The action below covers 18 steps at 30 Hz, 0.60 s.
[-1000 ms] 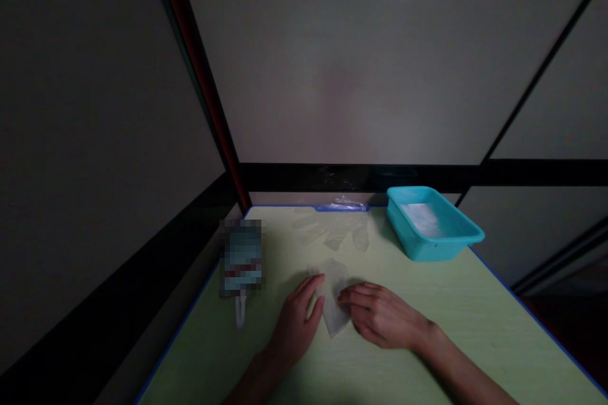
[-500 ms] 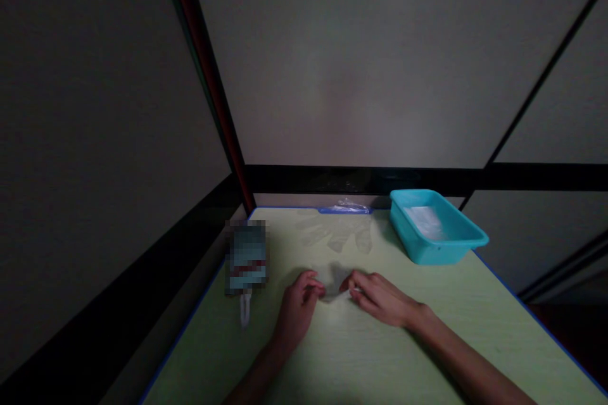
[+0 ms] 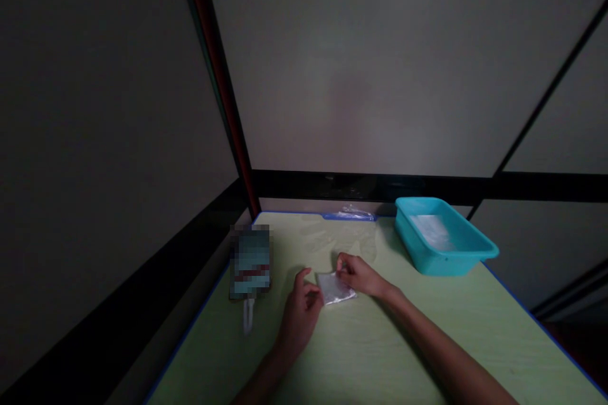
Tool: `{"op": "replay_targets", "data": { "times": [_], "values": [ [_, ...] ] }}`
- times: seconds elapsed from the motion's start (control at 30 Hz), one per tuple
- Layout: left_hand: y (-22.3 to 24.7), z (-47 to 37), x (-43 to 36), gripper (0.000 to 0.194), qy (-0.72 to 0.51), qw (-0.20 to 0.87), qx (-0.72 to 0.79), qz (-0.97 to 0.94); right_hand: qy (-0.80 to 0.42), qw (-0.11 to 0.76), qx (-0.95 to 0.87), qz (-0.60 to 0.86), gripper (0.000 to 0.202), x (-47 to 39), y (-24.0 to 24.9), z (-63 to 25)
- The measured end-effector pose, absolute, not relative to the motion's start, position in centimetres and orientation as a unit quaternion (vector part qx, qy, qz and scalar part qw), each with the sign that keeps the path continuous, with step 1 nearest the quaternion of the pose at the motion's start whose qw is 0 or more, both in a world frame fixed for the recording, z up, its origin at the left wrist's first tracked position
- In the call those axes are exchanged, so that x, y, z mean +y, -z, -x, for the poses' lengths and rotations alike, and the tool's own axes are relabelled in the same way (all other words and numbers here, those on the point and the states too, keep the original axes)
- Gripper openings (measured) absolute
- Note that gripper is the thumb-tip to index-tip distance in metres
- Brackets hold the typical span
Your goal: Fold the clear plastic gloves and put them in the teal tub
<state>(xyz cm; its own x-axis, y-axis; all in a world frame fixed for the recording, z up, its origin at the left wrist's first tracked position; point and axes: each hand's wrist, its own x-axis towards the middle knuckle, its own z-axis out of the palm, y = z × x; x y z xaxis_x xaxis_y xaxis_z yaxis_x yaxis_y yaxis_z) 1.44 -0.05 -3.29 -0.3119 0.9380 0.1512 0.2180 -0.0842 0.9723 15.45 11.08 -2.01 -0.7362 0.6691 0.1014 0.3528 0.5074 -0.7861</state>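
Observation:
A small, shiny square packet of clear plastic (image 3: 335, 289) lies flat on the table between my hands. My right hand (image 3: 360, 273) is at its upper right edge, with thumb and fingers pinched together on the plastic. At the packet's left edge is my left hand (image 3: 304, 304), its index finger lifted away from the other curled fingers. Those fingertips are touching or very close to the packet. Behind the hands, a clear plastic disposable glove (image 3: 365, 243) lies spread on the table, faint against the pale surface.
A turquoise plastic basin (image 3: 446, 264) at the back right holds a whitish clear plastic piece (image 3: 432, 231). Crumpled clear plastic (image 3: 354, 212) lies at the table's (image 3: 380, 354) blue back edge. On the left is a blurred-out flat object (image 3: 251, 259) with a white loop (image 3: 248, 316).
The plastic, blurred between both hands before, now lies flat as a clear square. My right hand has moved up and left along it; my left index finger has lifted. The view has shifted slightly.

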Motion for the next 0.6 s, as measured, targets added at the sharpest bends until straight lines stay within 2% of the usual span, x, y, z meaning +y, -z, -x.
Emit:
{"op": "replay_targets", "data": {
  "times": [0.4,0.6],
  "values": [
    [3.4,-1.4,0.2,0.046,-0.545,0.326,0.604,-0.481,-0.36,0.21,-0.847,0.33,0.013,10.9,1.7,-15.2],
    [3.7,-1.4,0.3,0.05,-0.543,0.303,0.617,-0.483,-0.278,0.28,-0.842,0.368,0.013,10.2,0.0,-16.2]
  ]
}}
